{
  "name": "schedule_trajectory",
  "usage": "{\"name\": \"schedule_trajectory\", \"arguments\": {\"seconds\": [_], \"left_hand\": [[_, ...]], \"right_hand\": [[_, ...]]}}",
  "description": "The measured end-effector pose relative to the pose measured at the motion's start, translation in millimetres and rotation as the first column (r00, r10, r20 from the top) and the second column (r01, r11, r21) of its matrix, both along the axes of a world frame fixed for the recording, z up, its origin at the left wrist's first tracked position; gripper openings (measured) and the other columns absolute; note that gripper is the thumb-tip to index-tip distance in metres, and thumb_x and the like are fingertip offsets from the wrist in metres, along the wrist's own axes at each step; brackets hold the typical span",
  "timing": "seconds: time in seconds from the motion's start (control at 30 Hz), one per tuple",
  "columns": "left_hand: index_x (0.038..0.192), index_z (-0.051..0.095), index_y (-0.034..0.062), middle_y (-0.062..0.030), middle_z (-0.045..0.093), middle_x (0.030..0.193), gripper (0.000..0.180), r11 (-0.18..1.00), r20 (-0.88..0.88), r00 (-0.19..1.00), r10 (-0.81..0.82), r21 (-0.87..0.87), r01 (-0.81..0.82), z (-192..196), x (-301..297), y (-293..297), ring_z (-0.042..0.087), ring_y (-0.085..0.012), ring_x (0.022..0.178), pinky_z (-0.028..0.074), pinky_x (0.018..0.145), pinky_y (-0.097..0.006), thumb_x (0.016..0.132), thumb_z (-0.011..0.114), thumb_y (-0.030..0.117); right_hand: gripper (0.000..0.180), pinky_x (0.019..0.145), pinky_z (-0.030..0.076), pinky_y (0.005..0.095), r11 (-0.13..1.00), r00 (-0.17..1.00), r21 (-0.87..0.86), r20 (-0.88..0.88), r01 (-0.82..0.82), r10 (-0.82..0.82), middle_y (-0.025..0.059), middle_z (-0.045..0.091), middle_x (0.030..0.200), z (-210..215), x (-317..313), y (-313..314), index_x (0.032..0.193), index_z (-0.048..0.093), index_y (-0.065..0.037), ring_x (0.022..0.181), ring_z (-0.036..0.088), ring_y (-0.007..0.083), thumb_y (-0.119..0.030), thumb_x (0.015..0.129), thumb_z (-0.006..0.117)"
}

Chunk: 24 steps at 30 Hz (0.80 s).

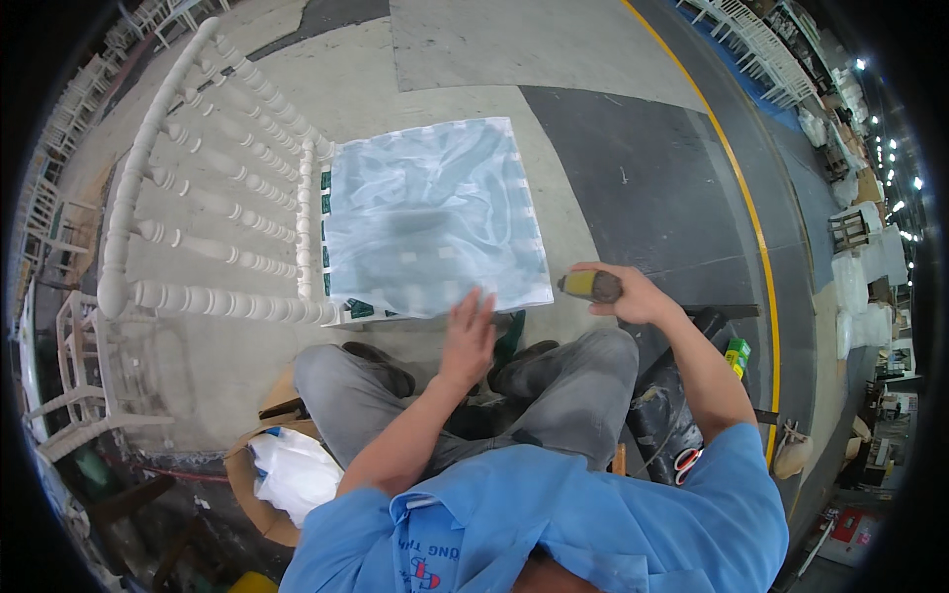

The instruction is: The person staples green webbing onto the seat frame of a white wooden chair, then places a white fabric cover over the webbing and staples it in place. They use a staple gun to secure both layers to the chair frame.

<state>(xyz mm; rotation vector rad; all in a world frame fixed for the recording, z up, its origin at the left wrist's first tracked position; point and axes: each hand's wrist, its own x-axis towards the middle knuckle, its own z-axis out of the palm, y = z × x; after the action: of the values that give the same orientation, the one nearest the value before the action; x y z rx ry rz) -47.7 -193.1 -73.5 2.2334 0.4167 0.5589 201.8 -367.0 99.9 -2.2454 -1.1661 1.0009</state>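
Your left hand (467,339) lies flat with its fingers spread wide on the near edge of the plastic sheet (432,215), pressing on it and gripping nothing. That translucent, pale blue sheet covers the seat of the white chair (213,208), which sits on its side on the concrete floor (474,40) at about twelve o'clock from your knees. The chair's back of turned spindles stretches away toward ten o'clock, and green strips of the seat show along the sheet's left edge. Your right hand (633,294) is at about two o'clock from the left one, just off the sheet's near right corner, its fingers curled tight around the yellow and dark tool (590,286) whose nose points back toward the sheet. A yellow line (753,222) on the floor curves past at three o'clock. At eight o'clock, beside your left thigh, a white bag (292,472) rests in a cardboard box (240,479).
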Motion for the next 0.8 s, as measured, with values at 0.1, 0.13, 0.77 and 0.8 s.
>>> {"name": "schedule_trajectory", "arguments": {"seconds": [0.1, 0.13, 0.77, 0.8], "left_hand": [[0.150, 0.050, 0.0125, -0.0139, 0.049, 0.150, 0.053, 0.661, -0.241, 0.957, 0.161, -0.694, -0.286, -4.7, -40.3, 15.2, 0.050, -0.0369, 0.135, 0.038, 0.114, -0.052, 0.101, 0.066, 0.023], [0.151, 0.049, 0.0126, -0.0118, 0.051, 0.149, 0.054, 0.334, -0.368, 0.920, 0.134, -0.857, -0.392, -6.6, -45.4, 17.6, 0.051, -0.0341, 0.133, 0.040, 0.113, -0.050, 0.102, 0.066, 0.027], [0.149, 0.045, 0.0022, -0.0130, 0.055, 0.145, 0.071, -0.252, -0.339, 0.569, 0.749, -0.940, -0.229, -23.4, -29.3, 93.1, 0.060, -0.0321, 0.123, 0.052, 0.101, -0.048, 0.100, 0.064, 0.050], [0.149, 0.045, 0.0020, -0.0126, 0.056, 0.143, 0.069, -0.212, -0.311, 0.584, 0.750, -0.949, -0.233, -36.3, -47.6, 110.0, 0.060, -0.0317, 0.122, 0.052, 0.101, -0.047, 0.101, 0.063, 0.049]], "right_hand": [[0.069, 0.087, 0.055, 0.0350, 0.971, 0.978, 0.130, -0.081, 0.203, -0.193, 0.0058, 0.073, 0.116, 17.6, -12.5, -19.0, 0.144, 0.058, -0.016, 0.098, 0.068, 0.0214, -0.001, 0.080, 0.080], [0.068, 0.086, 0.055, 0.0342, 0.948, 0.959, 0.165, -0.123, 0.273, -0.255, 0.0046, 0.073, 0.113, 22.7, -17.6, -24.1, 0.144, 0.059, -0.016, 0.097, 0.067, 0.0199, -0.001, 0.081, 0.080], [0.066, 0.063, 0.050, 0.0254, 0.552, 0.616, 0.273, -0.352, 0.788, -0.705, 0.0019, 0.070, 0.106, 48.8, -89.9, -137.7, 0.147, 0.055, -0.007, 0.076, 0.059, 0.0088, -0.007, 0.086, 0.080], [0.067, 0.063, 0.050, 0.0256, 0.558, 0.628, 0.287, -0.356, 0.778, -0.692, 0.0020, 0.069, 0.105, 45.6, -88.2, -131.4, 0.148, 0.055, -0.007, 0.076, 0.059, 0.0090, -0.008, 0.086, 0.081]]}}
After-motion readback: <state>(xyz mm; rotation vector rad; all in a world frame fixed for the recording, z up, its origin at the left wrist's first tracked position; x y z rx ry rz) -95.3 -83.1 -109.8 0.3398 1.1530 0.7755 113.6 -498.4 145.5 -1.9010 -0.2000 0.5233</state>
